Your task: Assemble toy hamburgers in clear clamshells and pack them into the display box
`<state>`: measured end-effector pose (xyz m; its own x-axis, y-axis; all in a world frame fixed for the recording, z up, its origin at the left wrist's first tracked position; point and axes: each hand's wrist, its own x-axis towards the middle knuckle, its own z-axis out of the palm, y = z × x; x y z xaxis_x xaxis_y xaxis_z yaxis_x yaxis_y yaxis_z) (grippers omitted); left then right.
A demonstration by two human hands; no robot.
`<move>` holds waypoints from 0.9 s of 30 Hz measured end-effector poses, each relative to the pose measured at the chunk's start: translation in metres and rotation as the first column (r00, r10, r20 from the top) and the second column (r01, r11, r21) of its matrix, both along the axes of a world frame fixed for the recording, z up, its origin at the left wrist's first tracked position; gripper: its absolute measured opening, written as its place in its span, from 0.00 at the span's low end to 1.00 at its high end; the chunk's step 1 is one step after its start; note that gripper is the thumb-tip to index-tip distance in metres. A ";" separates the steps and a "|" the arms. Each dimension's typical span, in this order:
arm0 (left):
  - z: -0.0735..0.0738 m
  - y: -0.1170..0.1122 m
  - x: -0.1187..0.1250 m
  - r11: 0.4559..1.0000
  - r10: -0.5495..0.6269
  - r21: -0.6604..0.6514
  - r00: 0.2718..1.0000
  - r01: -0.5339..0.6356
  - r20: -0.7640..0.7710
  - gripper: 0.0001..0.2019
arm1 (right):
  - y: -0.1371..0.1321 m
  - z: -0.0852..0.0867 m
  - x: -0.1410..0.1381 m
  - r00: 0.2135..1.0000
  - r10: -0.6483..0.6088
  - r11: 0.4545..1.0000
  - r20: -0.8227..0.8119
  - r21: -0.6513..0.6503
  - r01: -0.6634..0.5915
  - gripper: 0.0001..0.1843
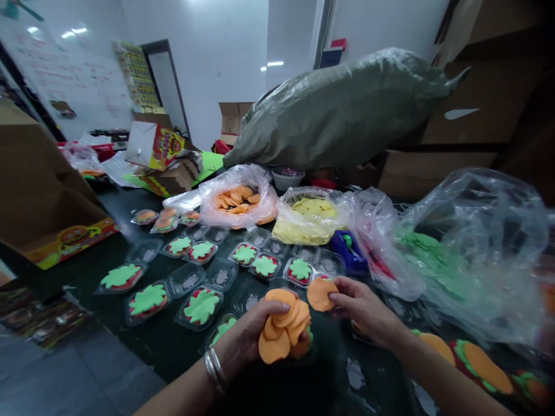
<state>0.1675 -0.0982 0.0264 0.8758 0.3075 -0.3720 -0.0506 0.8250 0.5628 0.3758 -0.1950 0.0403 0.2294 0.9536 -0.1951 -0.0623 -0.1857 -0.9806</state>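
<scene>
My left hand (245,332), with silver bangles at the wrist, is closed around a fanned stack of round orange discs (275,346). Between thumb and fingertips my right hand (362,303) pinches a single orange disc (319,294), just right of the stack. Beyond both hands sit several open clear plastic boxes, each with a green leaf-shaped piece (264,266) over a red layer. One such box (202,306) stands left of my left hand. Something orange and green beneath the stack is mostly hidden by it.
Behind the boxes are plastic bags of orange discs (236,199), yellow pieces (310,214) and green pieces (427,254). A blue tape dispenser (349,254) stands among them. Layered toy burgers (481,367) lie at lower right. A cardboard box (43,190) borders the left; a large grey sack (347,110) lies behind.
</scene>
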 end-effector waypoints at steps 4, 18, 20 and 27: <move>0.006 0.003 -0.006 0.997 0.062 -0.044 0.996 -0.065 -0.069 0.22 | 0.001 -0.012 0.039 0.925 -0.121 0.993 0.359 0.057 0.108 0.12; 0.004 0.018 0.003 0.993 0.108 0.053 0.994 -0.107 -0.029 0.21 | 0.048 0.019 -0.012 0.447 0.158 0.958 0.880 -0.027 -0.286 0.13; 0.006 0.019 0.003 0.990 0.081 0.113 0.997 -0.080 -0.003 0.18 | 0.061 0.028 -0.025 0.592 0.278 0.916 0.757 -0.023 -0.401 0.14; 0.001 0.022 0.002 0.996 0.037 0.081 0.999 -0.038 0.013 0.19 | 0.080 0.018 -0.044 0.919 0.292 0.923 0.266 0.172 -0.343 0.08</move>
<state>0.1695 -0.0763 0.0277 0.8671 0.3689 -0.3346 -0.0874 0.7741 0.6270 0.3319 -0.1154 0.0579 -0.0782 0.9961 0.0400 0.1977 0.0548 -0.9787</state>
